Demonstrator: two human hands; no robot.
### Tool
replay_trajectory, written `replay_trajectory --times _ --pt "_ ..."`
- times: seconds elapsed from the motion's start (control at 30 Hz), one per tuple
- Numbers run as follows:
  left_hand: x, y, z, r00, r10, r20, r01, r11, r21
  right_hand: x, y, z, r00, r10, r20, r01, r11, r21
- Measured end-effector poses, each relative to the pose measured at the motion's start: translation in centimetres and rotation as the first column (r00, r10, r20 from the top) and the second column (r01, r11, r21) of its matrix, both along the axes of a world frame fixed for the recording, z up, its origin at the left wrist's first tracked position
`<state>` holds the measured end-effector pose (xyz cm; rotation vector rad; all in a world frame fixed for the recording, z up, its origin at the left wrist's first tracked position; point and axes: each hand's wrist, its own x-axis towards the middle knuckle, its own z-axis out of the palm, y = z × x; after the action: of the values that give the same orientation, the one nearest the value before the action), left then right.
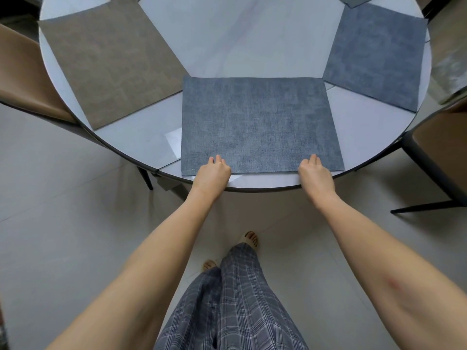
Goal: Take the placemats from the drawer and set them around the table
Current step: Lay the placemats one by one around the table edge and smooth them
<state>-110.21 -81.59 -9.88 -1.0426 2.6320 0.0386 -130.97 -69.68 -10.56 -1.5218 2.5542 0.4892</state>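
Note:
A blue-grey placemat [260, 122] lies flat on the round glass table [214, 46], its near edge close to the table's front rim. My left hand [213, 170] rests on the mat's near edge left of centre, fingertips on the fabric. My right hand [314, 171] rests on the same edge right of centre, fingertips on the mat. A brown placemat [111, 61] lies at the left of the table. Another blue-grey placemat [379, 56] lies at the right. The corner of one more mat [356, 0] shows at the far top.
A brown chair [22, 79] stands at the table's left side and another chair [439, 157] at its right. Pale floor tiles [63, 223] surround the table. My legs and bare feet are below, close to the table's front rim.

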Motion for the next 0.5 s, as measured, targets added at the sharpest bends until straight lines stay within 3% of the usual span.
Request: replay_trajectory --times 0.2,0.27,0.37,0.43,0.5 --pt "0.0 -0.5 0.8 0.999 0.041 -0.028 -0.041 0.999 0.025 0.1 -0.8 0.6 0.999 -0.052 -0.001 0.052 0.998 -0.019" --pt "-0.9 -1.3 1.2 0.994 0.074 -0.079 -0.073 0.997 0.02 -0.1 -1.8 0.3 0.997 -0.043 0.06 0.053 0.981 -0.187" --pt "-2.9 -2.6 0.2 0.974 0.049 -0.222 -0.057 0.998 -0.027 0.3 -4.3 -1.1 0.949 0.08 0.306 0.049 0.918 -0.394" --pt "-4.7 -2.9 -1.1 0.979 -0.008 -0.206 0.014 0.999 0.031 0.6 -6.0 -2.5 0.916 0.127 0.382 0.018 0.934 -0.356" --pt "-6.6 -2.3 -2.3 0.988 -0.022 -0.156 0.042 0.991 0.124 0.3 -6.5 -3.9 0.924 0.147 0.354 -0.042 0.956 -0.289"
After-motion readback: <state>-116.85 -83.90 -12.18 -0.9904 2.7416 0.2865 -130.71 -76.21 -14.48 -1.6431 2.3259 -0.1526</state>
